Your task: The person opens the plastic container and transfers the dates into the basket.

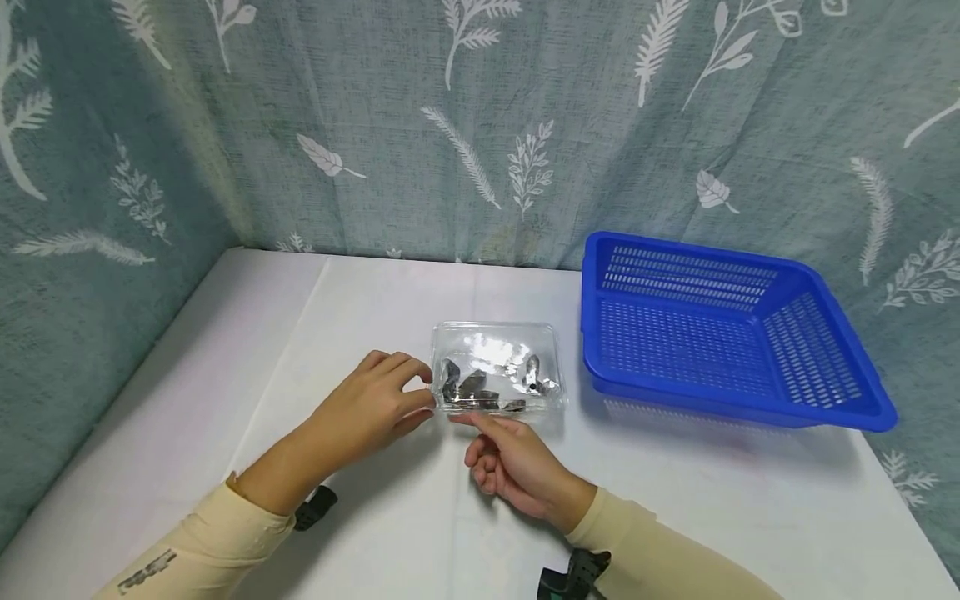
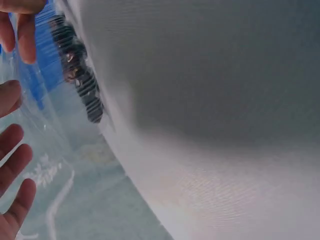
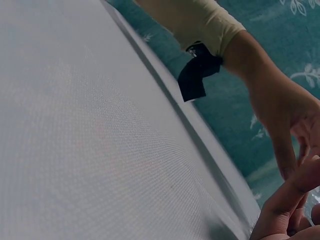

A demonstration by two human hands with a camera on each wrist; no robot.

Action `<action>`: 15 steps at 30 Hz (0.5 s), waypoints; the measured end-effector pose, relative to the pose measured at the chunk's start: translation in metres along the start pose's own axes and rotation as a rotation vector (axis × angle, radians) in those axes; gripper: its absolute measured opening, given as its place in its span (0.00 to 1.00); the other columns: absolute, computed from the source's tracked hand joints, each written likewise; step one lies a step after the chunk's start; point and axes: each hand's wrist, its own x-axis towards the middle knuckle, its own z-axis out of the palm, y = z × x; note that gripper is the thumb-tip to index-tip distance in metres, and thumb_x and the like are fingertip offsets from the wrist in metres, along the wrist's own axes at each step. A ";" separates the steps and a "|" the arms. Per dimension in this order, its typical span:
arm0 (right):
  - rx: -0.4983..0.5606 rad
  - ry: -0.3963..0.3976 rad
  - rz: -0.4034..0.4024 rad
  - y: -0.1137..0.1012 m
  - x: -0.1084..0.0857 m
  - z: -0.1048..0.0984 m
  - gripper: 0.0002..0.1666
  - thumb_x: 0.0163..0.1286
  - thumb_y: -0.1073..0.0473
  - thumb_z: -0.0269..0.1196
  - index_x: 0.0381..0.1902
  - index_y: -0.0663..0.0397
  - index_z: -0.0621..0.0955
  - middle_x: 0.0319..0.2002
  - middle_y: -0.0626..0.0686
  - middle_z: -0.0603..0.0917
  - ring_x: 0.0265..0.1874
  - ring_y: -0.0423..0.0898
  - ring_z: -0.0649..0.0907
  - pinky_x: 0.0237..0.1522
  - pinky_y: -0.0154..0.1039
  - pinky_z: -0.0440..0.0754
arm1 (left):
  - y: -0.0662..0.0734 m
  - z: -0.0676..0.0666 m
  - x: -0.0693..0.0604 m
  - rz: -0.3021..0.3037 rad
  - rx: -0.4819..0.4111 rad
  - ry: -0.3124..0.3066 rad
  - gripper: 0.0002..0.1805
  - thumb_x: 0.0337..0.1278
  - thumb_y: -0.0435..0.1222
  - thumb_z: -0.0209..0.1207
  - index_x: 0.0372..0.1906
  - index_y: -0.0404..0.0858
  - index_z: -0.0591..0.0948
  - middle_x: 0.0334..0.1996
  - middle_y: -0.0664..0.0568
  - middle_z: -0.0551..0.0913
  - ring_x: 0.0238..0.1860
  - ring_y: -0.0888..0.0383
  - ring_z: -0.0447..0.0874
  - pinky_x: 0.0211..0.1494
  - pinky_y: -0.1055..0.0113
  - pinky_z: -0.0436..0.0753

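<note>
Head view: from my remote station I find the clear container [image 1: 502,372] on the worktop [image 1: 420,525], left of the blue basket [image 1: 675,337], with several dark pieces [image 1: 472,382] inside, mostly toward its near side. The left hand [image 1: 375,402] is at its left edge, fingers loosely bent and spread, gripping nothing that I can see. The right hand [image 1: 521,471] has one finger extended at the near edge and others curled; whether it pinches the rim I cannot tell. Risk noted: a one-sided push could skid or tip the container, since no hand braces its far side.

Left wrist view: fingers stand apart beside thin plastic. Uneven pressure could, in my judgement, flex the wall and spill the pieces; I cannot confirm a closure.

Right wrist view: the hands overlap in sight, and the container is almost wholly cropped. Fingers working this close could snag and jolt it.
</note>
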 end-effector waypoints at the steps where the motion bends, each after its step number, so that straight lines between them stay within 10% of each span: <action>1: 0.006 0.002 0.000 0.001 0.000 0.000 0.32 0.79 0.44 0.52 0.70 0.59 0.71 0.23 0.43 0.79 0.15 0.34 0.76 0.17 0.24 0.72 | 0.000 0.000 0.000 0.003 -0.005 -0.006 0.11 0.44 0.38 0.77 0.32 0.48 0.85 0.44 0.52 0.82 0.48 0.52 0.81 0.48 0.58 0.79; 8: 0.023 0.024 0.006 0.003 0.003 0.002 0.29 0.78 0.48 0.53 0.67 0.60 0.74 0.22 0.43 0.78 0.15 0.35 0.75 0.16 0.25 0.71 | 0.000 -0.009 0.009 0.038 -0.077 -0.152 0.07 0.49 0.35 0.74 0.29 0.46 0.85 0.55 0.48 0.85 0.61 0.48 0.81 0.65 0.52 0.79; 15: 0.035 0.037 0.012 0.000 0.002 0.001 0.28 0.78 0.49 0.53 0.67 0.61 0.74 0.21 0.42 0.78 0.15 0.34 0.75 0.15 0.25 0.71 | -0.001 -0.014 0.022 0.118 -0.044 -0.218 0.10 0.50 0.33 0.73 0.25 0.43 0.81 0.49 0.48 0.88 0.56 0.51 0.85 0.61 0.55 0.83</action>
